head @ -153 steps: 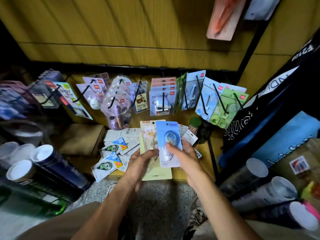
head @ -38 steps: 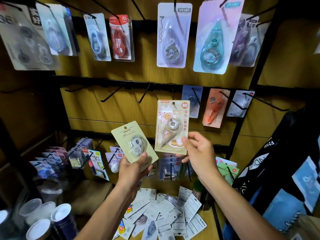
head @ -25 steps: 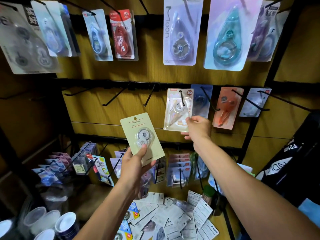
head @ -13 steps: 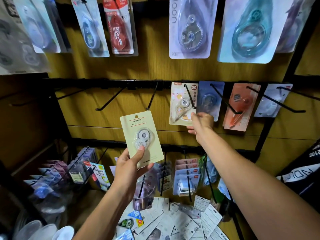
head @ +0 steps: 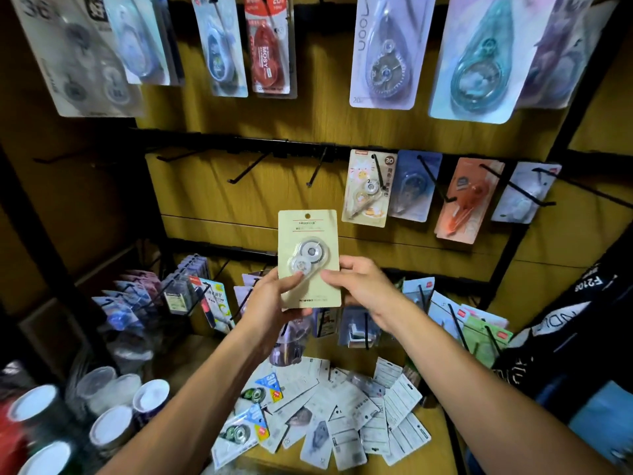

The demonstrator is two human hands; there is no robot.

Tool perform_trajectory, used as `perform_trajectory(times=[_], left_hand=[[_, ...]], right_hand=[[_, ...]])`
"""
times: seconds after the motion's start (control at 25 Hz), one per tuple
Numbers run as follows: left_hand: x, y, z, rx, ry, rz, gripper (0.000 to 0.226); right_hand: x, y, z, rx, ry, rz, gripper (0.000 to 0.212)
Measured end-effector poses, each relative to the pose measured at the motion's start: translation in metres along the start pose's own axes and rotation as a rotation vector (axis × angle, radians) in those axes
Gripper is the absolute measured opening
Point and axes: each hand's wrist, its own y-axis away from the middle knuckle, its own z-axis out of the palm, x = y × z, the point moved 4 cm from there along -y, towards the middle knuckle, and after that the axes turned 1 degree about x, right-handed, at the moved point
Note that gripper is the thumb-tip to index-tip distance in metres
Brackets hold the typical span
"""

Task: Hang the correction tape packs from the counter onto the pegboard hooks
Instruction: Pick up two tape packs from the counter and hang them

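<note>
A beige correction tape pack [head: 309,234] with a clear blister stands upright in front of the pegboard, its hang hole at the top. My left hand [head: 274,299] grips its lower left part, thumb on the blister. My right hand [head: 363,286] pinches its right edge. The cream cartoon pack [head: 368,190] hangs on a hook in the middle row, next to blue and orange packs. Two bare black hooks [head: 246,169] [head: 317,169] stick out to the left of it. Several more packs [head: 342,406] lie scattered on the wooden counter below.
Larger tape packs [head: 383,53] hang along the top row. Small stationery packs [head: 191,293] fill the low hooks behind the counter. White-capped tubes [head: 113,423] stand at the lower left. A black bag [head: 582,303] hangs at the right.
My right hand let go of the cream cartoon pack, which now hangs on its hook, and came down to take the right edge of the beige pack held by my left hand.
</note>
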Motion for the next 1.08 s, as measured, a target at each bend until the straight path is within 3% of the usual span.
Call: perform_trajectory(times=[0.08, 0.2, 0.32, 0.4, 0.52, 0.72, 1.0, 1.08], left_hand=[[0.006, 0.01, -0.003, -0.027, -0.038, 0.047, 0.028], [0.02, 0.016, -0.026, 0.19, -0.123, 0.151, 0.031], [0.029, 0.02, -0.05, 0.322, -0.579, 0.317, 0.038], [0.027, 0.022, -0.057, 0.277, -0.771, 0.34, 0.048], [0.019, 0.021, -0.063, 0.258, -0.861, 0.329, 0.053], [0.011, 0.019, -0.062, 0.221, -0.85, 0.338, 0.052], [0.024, 0.006, -0.05, 0.215, -0.912, 0.392, 0.053], [0.033, 0.0, -0.049, 0.205, -0.909, 0.406, 0.053]], right_hand=[[-0.011, 0.013, 0.006, 0.049, -0.05, -0.092, 0.02], [-0.028, 0.033, 0.004, 0.076, 0.005, -0.291, 0.022], [-0.045, 0.046, 0.0, 0.092, 0.005, -0.422, 0.021], [-0.052, 0.048, 0.002, 0.11, -0.037, -0.407, 0.02], [-0.05, 0.045, 0.007, 0.155, 0.005, -0.347, 0.014], [-0.04, 0.042, 0.008, 0.25, -0.067, -0.363, 0.009], [-0.041, -0.006, -0.001, 0.422, -0.088, -0.142, 0.015], [-0.044, -0.029, -0.004, 0.459, -0.145, -0.091, 0.008]])
